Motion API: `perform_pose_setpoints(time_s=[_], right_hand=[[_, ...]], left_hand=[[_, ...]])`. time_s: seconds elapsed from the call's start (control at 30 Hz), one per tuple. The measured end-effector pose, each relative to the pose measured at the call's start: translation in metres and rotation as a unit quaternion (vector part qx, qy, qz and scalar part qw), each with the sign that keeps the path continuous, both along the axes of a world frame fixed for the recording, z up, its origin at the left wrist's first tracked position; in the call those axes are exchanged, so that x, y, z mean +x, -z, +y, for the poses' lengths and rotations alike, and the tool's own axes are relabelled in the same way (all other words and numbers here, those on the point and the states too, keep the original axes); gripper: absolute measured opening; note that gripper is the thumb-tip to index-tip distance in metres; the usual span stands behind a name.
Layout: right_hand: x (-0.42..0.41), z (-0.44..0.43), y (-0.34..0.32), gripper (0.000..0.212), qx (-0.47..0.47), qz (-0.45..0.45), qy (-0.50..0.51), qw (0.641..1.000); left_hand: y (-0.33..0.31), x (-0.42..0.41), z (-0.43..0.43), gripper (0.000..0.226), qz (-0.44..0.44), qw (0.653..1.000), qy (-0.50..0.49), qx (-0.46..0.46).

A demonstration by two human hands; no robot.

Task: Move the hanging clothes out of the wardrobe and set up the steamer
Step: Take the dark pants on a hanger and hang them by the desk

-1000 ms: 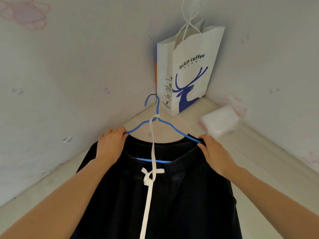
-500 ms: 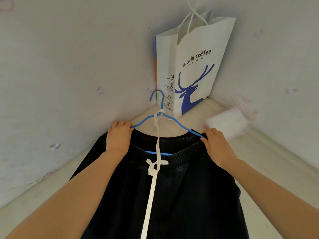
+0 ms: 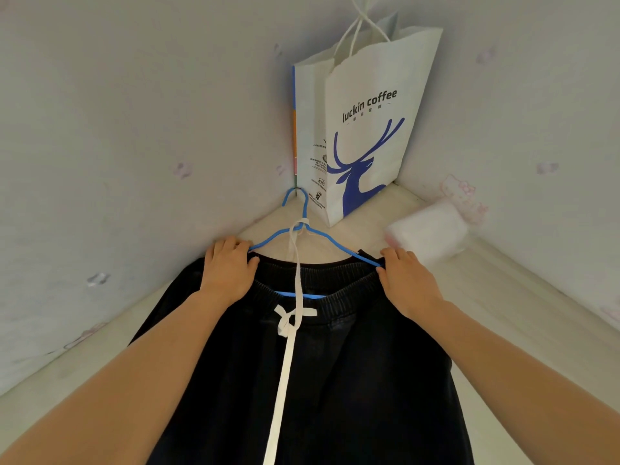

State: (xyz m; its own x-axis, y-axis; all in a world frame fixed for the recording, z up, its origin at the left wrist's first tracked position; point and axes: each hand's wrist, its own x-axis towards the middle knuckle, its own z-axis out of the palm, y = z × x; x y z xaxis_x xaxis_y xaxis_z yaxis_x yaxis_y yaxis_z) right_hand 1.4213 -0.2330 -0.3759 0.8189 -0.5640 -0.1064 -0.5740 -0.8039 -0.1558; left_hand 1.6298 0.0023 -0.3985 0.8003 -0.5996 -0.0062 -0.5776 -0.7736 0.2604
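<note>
Pale walls with faint pink cartoon prints meet in a corner above a light, cream-coloured surface [image 3: 496,297]. White paper bag [image 3: 365,129] stands upright in that corner, printed "luckin coffee" with a blue deer; its cord handles rise out of the top of the view. Soft white bundle [image 3: 427,234] lies just right of the bag, against the right wall; blurred, material not identifiable. Black drawstring trousers [image 3: 335,380] lie spread flat on the surface in the foreground, waistband toward the corner, legs running out of the bottom of the view. Blue wire hanger [image 3: 303,231] is at the waistband: hook points toward the base of the bag, both sloping arms exposed, bottom bar visible as a short blue line at the waistband opening. White drawstring [image 3: 285,370] loops around the hanger neck, is knotted at the waistband, and one long tail runs straight down the middle of the trousers. Left hand [image 3: 229,268] is palm-down on the left end of the waistband, fingers curled over the left shoulder of the hanger, gripping hanger and cloth together. Right hand [image 3: 406,280] does the same at the right end, fingertips pinched on the right shoulder of the hanger and the waistband edge. Both forearms bare, extending from the lower corners.
</note>
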Motion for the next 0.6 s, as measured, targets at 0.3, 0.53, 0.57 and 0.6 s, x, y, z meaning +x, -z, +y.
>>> perform_pose_setpoints(time_s=[0.3, 0.53, 0.57, 0.6], right_hand=[[-0.034, 0.043, -0.023, 0.053, 0.019, 0.005, -0.026, 0.999], [-0.091, 0.108, -0.035, 0.057, 0.066, 0.045, 0.007, 0.997], [-0.101, 0.120, -0.036, 0.057, 0.074, 0.047, 0.016, 0.996], [-0.112, 0.132, -0.037, 0.056, 0.081, 0.045, 0.026, 0.995]], left_hand=[[-0.021, -0.057, 0.031, 0.050, 0.007, 0.999, 0.031, 0.003], [-0.033, -0.136, 0.074, 0.055, 0.076, 0.996, 0.049, 0.018], [-0.032, -0.148, 0.082, 0.054, 0.084, 0.995, 0.054, 0.019], [-0.031, -0.161, 0.091, 0.054, 0.094, 0.994, 0.058, 0.019]])
